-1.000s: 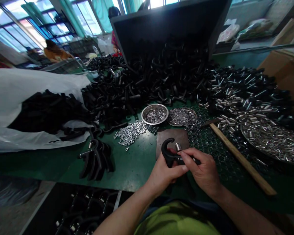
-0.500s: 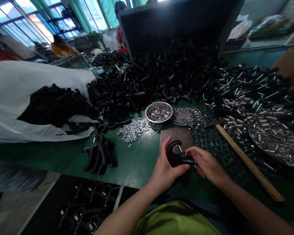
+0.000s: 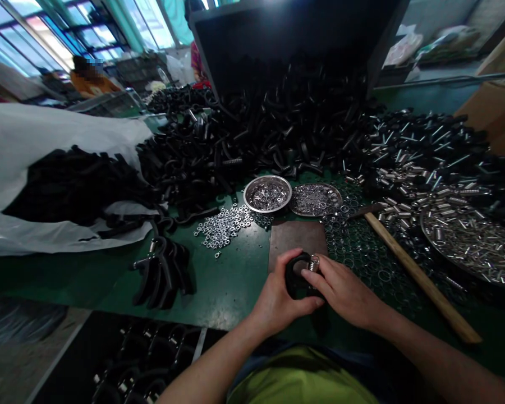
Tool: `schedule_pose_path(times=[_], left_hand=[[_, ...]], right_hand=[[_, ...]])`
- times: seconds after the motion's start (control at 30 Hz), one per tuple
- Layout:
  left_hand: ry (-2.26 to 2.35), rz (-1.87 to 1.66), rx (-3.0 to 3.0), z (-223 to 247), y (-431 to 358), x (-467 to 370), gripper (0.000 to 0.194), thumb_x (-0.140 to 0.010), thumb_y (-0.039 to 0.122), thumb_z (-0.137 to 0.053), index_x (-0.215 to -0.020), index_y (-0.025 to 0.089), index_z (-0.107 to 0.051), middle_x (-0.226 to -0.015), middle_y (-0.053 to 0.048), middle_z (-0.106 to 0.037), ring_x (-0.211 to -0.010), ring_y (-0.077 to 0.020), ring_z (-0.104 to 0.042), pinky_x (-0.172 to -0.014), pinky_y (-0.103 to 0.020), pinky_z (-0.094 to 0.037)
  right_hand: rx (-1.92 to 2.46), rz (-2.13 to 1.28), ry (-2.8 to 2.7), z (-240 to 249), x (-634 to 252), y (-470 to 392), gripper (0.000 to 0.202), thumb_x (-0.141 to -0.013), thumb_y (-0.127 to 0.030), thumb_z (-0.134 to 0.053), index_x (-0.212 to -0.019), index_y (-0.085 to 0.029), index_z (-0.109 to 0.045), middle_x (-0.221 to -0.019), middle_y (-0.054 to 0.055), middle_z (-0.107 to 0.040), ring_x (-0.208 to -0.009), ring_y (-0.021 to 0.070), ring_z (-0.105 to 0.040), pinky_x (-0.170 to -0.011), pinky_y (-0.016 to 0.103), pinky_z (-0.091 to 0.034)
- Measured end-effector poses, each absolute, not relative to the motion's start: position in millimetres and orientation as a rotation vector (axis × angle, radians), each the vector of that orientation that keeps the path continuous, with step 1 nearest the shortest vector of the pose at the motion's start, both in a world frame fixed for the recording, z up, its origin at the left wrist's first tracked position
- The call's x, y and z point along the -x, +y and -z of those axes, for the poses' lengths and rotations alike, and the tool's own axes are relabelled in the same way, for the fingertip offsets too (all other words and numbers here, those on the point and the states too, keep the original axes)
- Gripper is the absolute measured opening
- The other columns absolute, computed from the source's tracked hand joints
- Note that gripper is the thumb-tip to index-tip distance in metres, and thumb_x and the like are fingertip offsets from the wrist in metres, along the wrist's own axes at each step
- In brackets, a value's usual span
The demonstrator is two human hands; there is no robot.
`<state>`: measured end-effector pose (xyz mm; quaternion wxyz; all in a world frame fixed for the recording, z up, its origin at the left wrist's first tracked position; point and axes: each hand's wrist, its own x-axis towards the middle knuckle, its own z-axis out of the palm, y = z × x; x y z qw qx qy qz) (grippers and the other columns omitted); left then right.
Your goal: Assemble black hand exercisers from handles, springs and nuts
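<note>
Between my two hands, low over the table, is a black hand grip strengthener (image 3: 293, 277) with a coiled metal spring (image 3: 314, 262). My left hand (image 3: 275, 300) wraps its curved left side, thumb below and fingers above. From the right, my right hand (image 3: 347, 289) closes on it beside the spring, its thumb reaching across the black body. Fingers cover much of the lower part. Just beyond them lies a flat dark metal plate (image 3: 298, 238). Several black grip strengtheners (image 3: 164, 275) stand bunched on the table to the left.
Small metal nuts (image 3: 223, 224) lie left of a steel bowl (image 3: 267, 211) of small parts. A hammer (image 3: 421, 275) lies at right, near loose rings, springs (image 3: 440, 207) and a full tray (image 3: 429, 241). Black parts (image 3: 252, 134) pile behind; a white sack (image 3: 67, 126) spills more.
The grip strengthener has turned in my hands, so its lettered side no longer shows and the spring faces up. My right thumb has moved over it. The view has shifted slightly.
</note>
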<state>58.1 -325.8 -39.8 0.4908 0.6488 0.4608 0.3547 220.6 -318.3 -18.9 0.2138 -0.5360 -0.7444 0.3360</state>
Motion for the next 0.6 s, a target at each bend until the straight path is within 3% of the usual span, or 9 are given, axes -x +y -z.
schedule_pose_path(times=[0.27,0.4,0.5,0.6], left_hand=[[1.087,-0.769,-1.572,48,-310,-67,0.079,-0.059,0.019,-0.075,-0.127,0.024,-0.035,-0.111,-0.005,-0.058,-0.098,-0.0209,-0.059,-0.081,-0.03,-0.049],[1.145,-0.682,-1.667,51,-291,-70,0.081,-0.064,0.024,-0.074,-0.133,0.023,-0.032,-0.111,-0.006,-0.059,-0.095,-0.0204,-0.06,-0.079,-0.031,-0.049],[1.175,-0.693,-1.961,42,-258,-59,0.056,-0.073,0.03,-0.069,-0.124,0.021,-0.049,-0.115,-0.007,-0.057,-0.106,-0.0217,-0.055,-0.09,-0.034,-0.044],[1.44,-0.694,-2.214,31,-205,-39,0.024,-0.084,0.028,-0.056,-0.104,0.018,-0.063,-0.106,-0.008,-0.061,-0.102,-0.0202,-0.055,-0.089,-0.032,-0.044]], right_hand=[[1.597,-0.842,-2.312,16,-222,-297,0.024,-0.09,-0.024,-0.034,-0.091,-0.014,-0.056,-0.091,0.011,-0.066,-0.083,0.0199,-0.062,-0.074,0.03,-0.044],[1.719,-0.755,-2.517,21,-230,-271,0.036,-0.092,-0.034,-0.031,-0.089,-0.013,-0.061,-0.093,0.014,-0.068,-0.086,0.025,-0.063,-0.075,0.035,-0.044],[1.763,-0.675,-2.754,15,-235,-244,0.047,-0.091,-0.047,-0.031,-0.086,-0.015,-0.066,-0.091,0.015,-0.069,-0.085,0.0297,-0.064,-0.07,0.038,-0.044],[1.753,-0.485,-2.753,4,-230,-208,0.037,-0.09,-0.041,-0.039,-0.09,-0.02,-0.069,-0.09,0.01,-0.07,-0.085,0.0261,-0.064,-0.069,0.034,-0.044]])
